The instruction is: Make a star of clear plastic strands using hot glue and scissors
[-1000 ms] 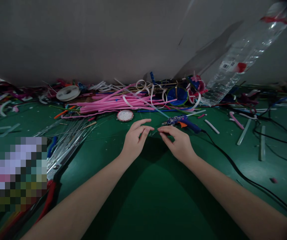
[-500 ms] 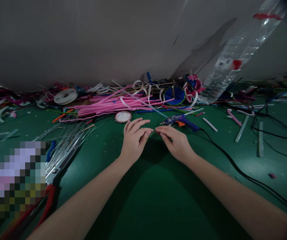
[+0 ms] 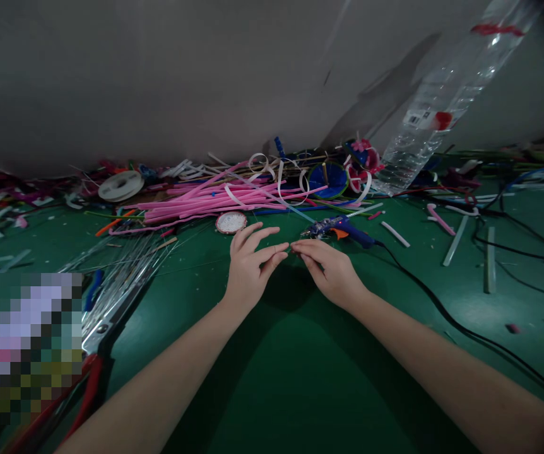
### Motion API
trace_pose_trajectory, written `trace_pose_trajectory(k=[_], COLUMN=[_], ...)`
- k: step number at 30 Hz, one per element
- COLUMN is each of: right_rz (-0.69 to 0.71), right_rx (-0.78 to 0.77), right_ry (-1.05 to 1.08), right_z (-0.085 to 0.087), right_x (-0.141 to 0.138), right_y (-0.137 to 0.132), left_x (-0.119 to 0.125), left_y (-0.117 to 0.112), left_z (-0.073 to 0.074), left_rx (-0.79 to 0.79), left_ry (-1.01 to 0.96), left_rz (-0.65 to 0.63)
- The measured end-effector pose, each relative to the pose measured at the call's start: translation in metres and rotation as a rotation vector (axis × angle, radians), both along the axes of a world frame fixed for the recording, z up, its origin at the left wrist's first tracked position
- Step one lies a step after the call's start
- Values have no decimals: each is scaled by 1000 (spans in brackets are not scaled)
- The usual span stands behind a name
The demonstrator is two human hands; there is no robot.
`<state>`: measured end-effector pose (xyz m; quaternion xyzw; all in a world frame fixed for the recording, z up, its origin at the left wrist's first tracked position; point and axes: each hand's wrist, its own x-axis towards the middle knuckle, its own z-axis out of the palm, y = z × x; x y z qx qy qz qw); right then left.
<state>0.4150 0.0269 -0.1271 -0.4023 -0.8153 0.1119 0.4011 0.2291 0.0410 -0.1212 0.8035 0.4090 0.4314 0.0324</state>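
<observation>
My left hand point(image 3: 252, 261) is raised over the green table, thumb and index finger close together in a pinch, other fingers spread. My right hand point(image 3: 331, 268) faces it in a similar pinch, its fingertips almost touching the left ones. Something very thin, perhaps a thread, may run between the fingertips, but it is too fine to name. Just beyond the right hand lies a blue glue gun point(image 3: 336, 228) with an orange trigger. A small round white-topped lid point(image 3: 231, 222) sits behind the left hand.
Pink pipe cleaners point(image 3: 206, 200) lie in a heap along the wall, beside a white spool point(image 3: 120, 185). Red-handled scissors point(image 3: 93, 372) and clear strands are at left. A plastic bottle point(image 3: 430, 113) leans at right. A black cord point(image 3: 435, 302) crosses the right side.
The whole view has shifted slightly. Both hands keep their pinches with fingertips close together; the left fingers have moved only a little.
</observation>
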Motion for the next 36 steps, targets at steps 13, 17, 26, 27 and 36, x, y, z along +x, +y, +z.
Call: trace_pose_trajectory(k=[13,17,26,27,36], right_rz=[10,15,20,22,32], right_rx=[-23,-43,-39,-39,-28], right_ry=[-28,-40,-38,-36,-26], right_z=[2,3,4,4,5], right_x=[0,0,-1,-1,-1], right_y=[-2,-3,-3,-3,-4], left_x=[-1,-1,-1,-1,-1], left_y=[-1,-1,-4,-5,-6], left_z=[2,2,4,4,4], left_rx=[12,23,46,34,-99], left_ry=[-46,-42,-44,-35,-53], left_rz=[82,110,174,180,99])
